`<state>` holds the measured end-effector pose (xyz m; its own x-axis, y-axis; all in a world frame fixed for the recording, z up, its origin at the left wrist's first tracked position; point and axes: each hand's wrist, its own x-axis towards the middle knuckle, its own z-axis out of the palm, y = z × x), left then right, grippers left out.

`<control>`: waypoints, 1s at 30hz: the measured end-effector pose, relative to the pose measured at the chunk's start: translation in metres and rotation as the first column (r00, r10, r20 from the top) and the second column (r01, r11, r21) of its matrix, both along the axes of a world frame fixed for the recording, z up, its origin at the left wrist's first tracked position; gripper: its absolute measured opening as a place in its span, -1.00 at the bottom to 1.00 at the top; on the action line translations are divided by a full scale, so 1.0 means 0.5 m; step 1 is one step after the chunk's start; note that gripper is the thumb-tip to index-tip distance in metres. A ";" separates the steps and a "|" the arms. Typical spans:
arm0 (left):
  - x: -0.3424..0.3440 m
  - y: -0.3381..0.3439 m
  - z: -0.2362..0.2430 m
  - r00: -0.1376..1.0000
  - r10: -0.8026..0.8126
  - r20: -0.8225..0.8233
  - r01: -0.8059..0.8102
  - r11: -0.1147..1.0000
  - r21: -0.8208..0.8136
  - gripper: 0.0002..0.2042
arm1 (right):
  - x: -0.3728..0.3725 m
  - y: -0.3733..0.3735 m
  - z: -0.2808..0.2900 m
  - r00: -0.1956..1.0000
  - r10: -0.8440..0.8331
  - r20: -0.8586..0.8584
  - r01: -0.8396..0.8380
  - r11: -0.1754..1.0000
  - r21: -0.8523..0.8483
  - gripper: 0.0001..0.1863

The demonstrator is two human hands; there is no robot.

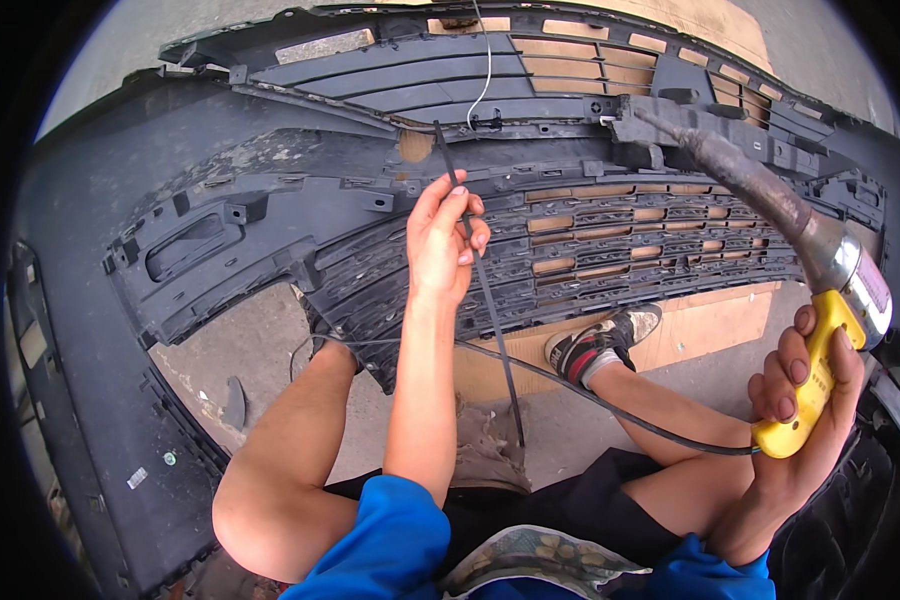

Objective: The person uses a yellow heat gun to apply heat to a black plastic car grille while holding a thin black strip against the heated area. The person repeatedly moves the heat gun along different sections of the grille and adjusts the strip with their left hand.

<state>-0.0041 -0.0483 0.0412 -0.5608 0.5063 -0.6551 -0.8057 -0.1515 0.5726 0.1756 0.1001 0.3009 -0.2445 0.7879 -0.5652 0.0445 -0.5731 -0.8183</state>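
Observation:
My left hand [440, 235] grips a thin black plastic strip [495, 330], whose upper end reaches a seam on a large black plastic bumper [80, 250]. In my right hand [785, 385] is a hot-air tool [745, 175] with a yellow handle and a long sooty metal nozzle, pointed up and left over a bracket [645, 130] on the bumper. A white wire [485, 80] lies across the upper slatted grille [580, 65]. A wider slotted grille [660, 240] spans the middle, below the seam. A black cord [650, 420] runs from the tool's handle across my legs.
My legs [280, 450] are spread beneath me, with a sneaker [600, 340] beside a cardboard sheet [710, 330] on the concrete floor [200, 370]. Bumper panels surround me on the left and at the far side. More black plastic parts [850, 510] lie at my lower right.

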 end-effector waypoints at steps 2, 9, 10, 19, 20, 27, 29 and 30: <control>-0.011 0.005 0.015 0.997 -0.071 -0.036 0.070 0.997 -0.026 -0.71 | 0.001 0.008 0.009 1.000 0.002 -0.022 -0.002 1.000 0.017 -0.65; -0.062 0.042 0.044 0.947 -0.072 -0.313 0.066 0.997 -0.028 -0.74 | 0.007 0.026 0.031 0.999 0.018 -0.039 -0.015 0.997 0.081 -0.68; -0.076 0.050 0.050 0.936 -0.066 -0.346 0.055 0.998 -0.041 -0.74 | 0.009 0.032 0.018 0.998 0.040 -0.042 -0.036 0.995 0.090 -0.68; -0.197 0.079 0.089 0.891 -0.189 -0.412 0.120 0.975 -0.188 -0.83 | -0.004 0.109 -0.052 0.912 0.327 0.248 -0.361 0.926 0.106 -0.72; -0.196 0.069 0.076 0.895 -0.188 -0.403 0.105 0.970 -0.221 -0.85 | -0.009 0.108 -0.056 0.904 0.349 0.249 -0.380 0.921 0.090 -0.72; -0.128 0.047 0.008 0.949 -0.175 -0.261 0.124 0.972 -0.200 -0.85 | -0.008 0.113 -0.073 0.849 0.422 0.318 -0.459 0.887 0.050 -0.73; -0.100 0.060 0.005 0.950 -0.216 -0.226 0.174 0.966 -0.191 -0.81 | 0.000 0.123 -0.077 0.838 0.409 0.362 -0.455 0.889 0.050 -0.72; -0.094 0.066 0.003 0.946 -0.239 -0.217 0.200 0.961 -0.190 -0.80 | 0.001 0.125 -0.075 0.845 0.400 0.354 -0.446 0.893 0.057 -0.71</control>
<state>-0.0509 -0.0154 0.0429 -0.5959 0.5319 -0.6016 -0.6474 0.1252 0.7518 0.1760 0.1625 0.2636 -0.3920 0.7225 -0.5695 0.5336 -0.3257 -0.7805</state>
